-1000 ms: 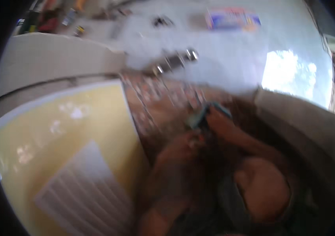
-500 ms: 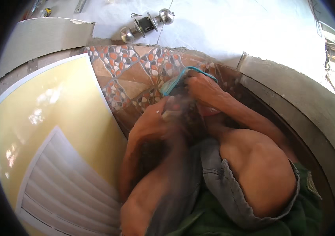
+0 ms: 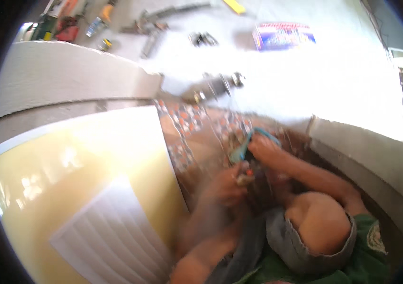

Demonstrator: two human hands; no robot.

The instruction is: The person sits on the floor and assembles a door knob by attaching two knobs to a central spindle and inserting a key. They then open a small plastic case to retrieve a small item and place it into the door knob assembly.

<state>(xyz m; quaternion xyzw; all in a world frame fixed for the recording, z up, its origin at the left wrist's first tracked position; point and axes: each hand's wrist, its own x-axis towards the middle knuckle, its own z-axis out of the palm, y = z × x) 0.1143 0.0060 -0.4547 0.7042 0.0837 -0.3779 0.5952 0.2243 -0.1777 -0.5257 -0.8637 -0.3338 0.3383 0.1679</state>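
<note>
My right hand grips a teal, curved object and holds it low over the patterned floor tiles. Just below it, my left hand is closed around a small pale piece at its fingertips, almost touching the teal object. Motion blur hides what the small piece is. My bare knee and grey shorts fill the lower right.
A yellow panel with a white louvred vent stands at the left. Grey concrete ledges flank the tiled strip. On the white floor beyond lie metal fittings, a blue and red box and several hand tools.
The view has tilted up, bringing the tools and box on the far floor back into sight. Both hands stay together at the teal object over the tiles.
</note>
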